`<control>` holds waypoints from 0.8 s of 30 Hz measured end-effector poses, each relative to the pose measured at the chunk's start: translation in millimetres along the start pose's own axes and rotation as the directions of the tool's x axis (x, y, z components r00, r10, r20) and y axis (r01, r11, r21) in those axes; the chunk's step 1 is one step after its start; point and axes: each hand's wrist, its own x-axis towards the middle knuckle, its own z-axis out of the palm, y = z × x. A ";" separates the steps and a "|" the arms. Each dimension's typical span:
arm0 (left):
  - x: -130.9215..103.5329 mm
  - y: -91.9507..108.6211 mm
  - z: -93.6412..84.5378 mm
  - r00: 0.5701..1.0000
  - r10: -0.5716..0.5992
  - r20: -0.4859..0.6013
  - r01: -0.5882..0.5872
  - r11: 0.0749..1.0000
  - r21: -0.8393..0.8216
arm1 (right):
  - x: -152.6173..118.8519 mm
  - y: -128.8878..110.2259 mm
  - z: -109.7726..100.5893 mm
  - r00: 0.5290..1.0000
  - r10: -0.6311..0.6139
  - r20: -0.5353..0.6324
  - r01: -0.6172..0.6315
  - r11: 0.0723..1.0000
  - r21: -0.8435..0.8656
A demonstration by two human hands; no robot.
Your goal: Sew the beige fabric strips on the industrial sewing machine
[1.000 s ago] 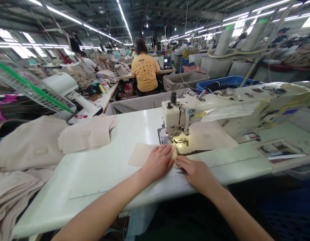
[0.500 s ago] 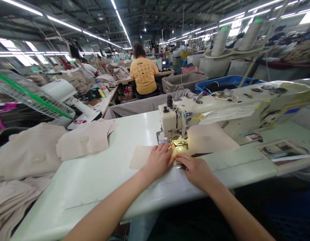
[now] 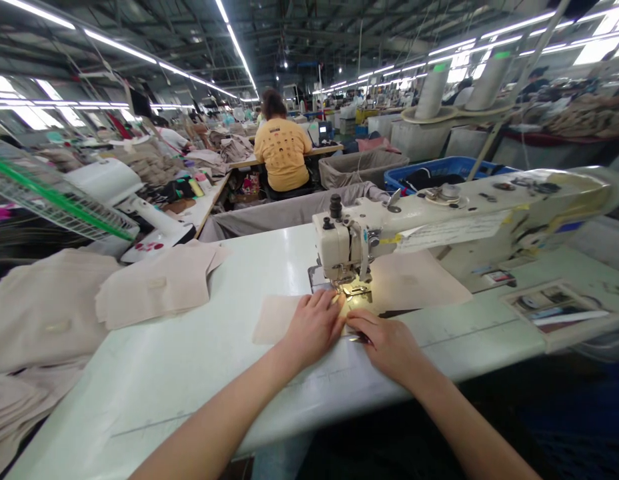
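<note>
Head view, pale beige cloth (image 3: 273, 320), flat, plain

The single view is taken from the head of the person who works, and the camera looks forward and also down, over the pale table (image 3: 189, 360). It is near to the left hand (image 3: 314, 327) and the right hand (image 3: 389, 343), which appear below the middle, while the forearms (image 3: 229, 405) enter from the bottom edge. The sewing machine (image 3: 409, 203) is also close, toward the right. Farther away, the camera faces the back of a seated co-worker (image 3: 283, 153), and its top part includes ceiling lights (image 3: 120, 47).
</note>
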 end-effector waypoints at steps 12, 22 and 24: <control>-21.5 13.2 2.2 0.989 0.148 -0.022 -0.149 0.987 -0.058 | -9.7 -2.5 0.1 0.997 0.034 0.066 -0.031 0.998 -0.049; -11.9 -2.7 -0.2 0.976 0.210 -0.062 -0.218 0.961 -0.168 | 11.1 -3.1 -8.7 0.996 0.035 0.088 -0.032 0.999 -0.042; -3.6 -9.8 -0.3 0.976 0.209 -0.063 -0.217 0.961 -0.169 | 20.0 -2.3 -10.9 0.996 0.032 0.081 -0.029 0.999 -0.040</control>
